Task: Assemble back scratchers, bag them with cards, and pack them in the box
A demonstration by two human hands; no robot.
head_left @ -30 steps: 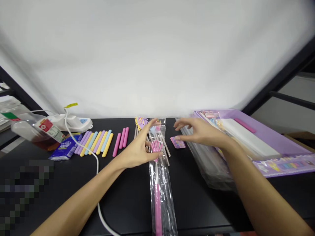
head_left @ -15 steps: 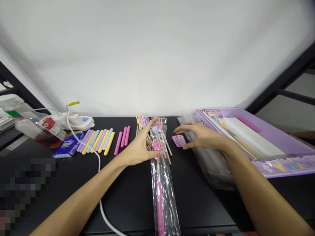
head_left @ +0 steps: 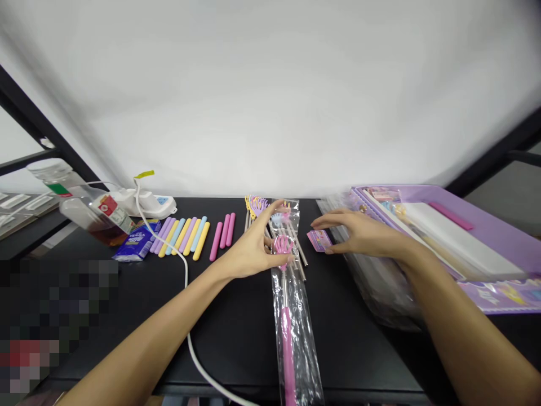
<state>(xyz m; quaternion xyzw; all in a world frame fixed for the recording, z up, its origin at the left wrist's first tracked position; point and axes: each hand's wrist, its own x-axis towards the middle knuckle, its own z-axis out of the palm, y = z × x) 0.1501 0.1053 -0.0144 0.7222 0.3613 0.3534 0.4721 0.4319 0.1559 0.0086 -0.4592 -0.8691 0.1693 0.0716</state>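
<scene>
A pink back scratcher with a hand-shaped head lies in a long clear plastic bag, pointing away from me. My left hand is over the bag's upper part, fingers spread around the pink head and the thumb lying across it. Behind and partly under that hand, several more scratcher heads in yellow, purple and blue lie with thin metal rods. My right hand arches open beside a small stack of pink-purple printed cards, its thumb tip at the stack's near edge.
Several pastel handles and pink ones lie left. Beyond are a blue tissue pack, a tilted bottle and a power strip. A white cable crosses the table. Plastic bags and a purple box stand right.
The view has turned slightly left, so everything sits farther right in the picture. Both hands keep nearly the same places over the bag and beside the cards.
</scene>
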